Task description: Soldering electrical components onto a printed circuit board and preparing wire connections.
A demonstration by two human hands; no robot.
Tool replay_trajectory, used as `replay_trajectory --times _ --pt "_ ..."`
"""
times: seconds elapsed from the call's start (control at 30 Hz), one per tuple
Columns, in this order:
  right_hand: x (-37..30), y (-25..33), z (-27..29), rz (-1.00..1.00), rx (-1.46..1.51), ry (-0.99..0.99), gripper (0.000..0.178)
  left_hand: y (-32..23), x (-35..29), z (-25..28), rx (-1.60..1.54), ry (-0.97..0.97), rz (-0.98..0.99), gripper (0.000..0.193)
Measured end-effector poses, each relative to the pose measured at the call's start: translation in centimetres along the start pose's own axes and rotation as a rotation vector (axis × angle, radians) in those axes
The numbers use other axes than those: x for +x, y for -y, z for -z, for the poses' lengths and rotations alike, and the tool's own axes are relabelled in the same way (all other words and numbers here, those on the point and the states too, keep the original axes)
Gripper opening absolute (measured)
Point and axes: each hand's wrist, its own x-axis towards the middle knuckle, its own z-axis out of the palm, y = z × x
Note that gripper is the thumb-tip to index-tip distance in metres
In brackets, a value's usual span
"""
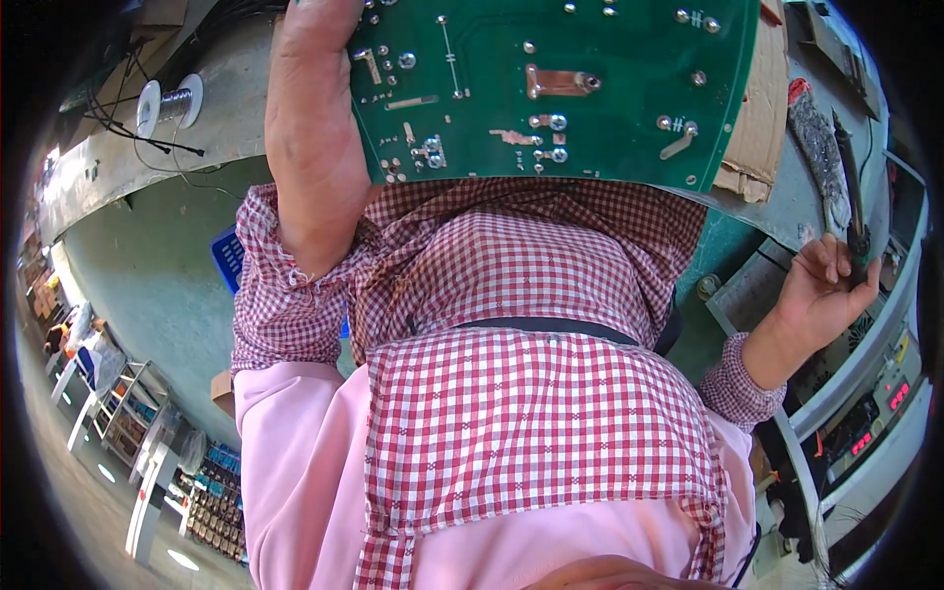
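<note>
A large green circuit board with shiny solder joints and bare copper patches is at the top, in front of my body. At its left edge is my left hand, closed on the board, with the fingertips cut off by the frame's upper edge. Off to the right, my right hand is closed around the dark handle of a soldering iron. The iron's thin end points up and away from me, apart from the board. Beside the iron lies a grey, rough-surfaced long piece with a red end.
A solder wire spool stands on the left bench, near thin black cables. Cardboard lies beneath the board's right side. At the lower right are devices with red displays. A blue basket sits below the bench.
</note>
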Motion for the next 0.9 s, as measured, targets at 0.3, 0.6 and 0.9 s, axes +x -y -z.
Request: replay_trajectory --times 0.3,0.6,0.9 --pt "-0.5 -0.4 -0.2 0.004 0.029 -0.061 0.022 -1.4 -1.5 -0.5 0.04 -0.061 -0.122 0.038" --pt "-0.4 -0.2 1.8 -0.011 0.096 -0.096 0.024 -0.8 0.0 1.1 -0.528 0.161 0.34 0.033" --pt "0.8 0.2 4.6 -0.032 0.106 -0.029 0.027 7.4 -0.7 7.3 -0.813 0.433 0.399 0.044"
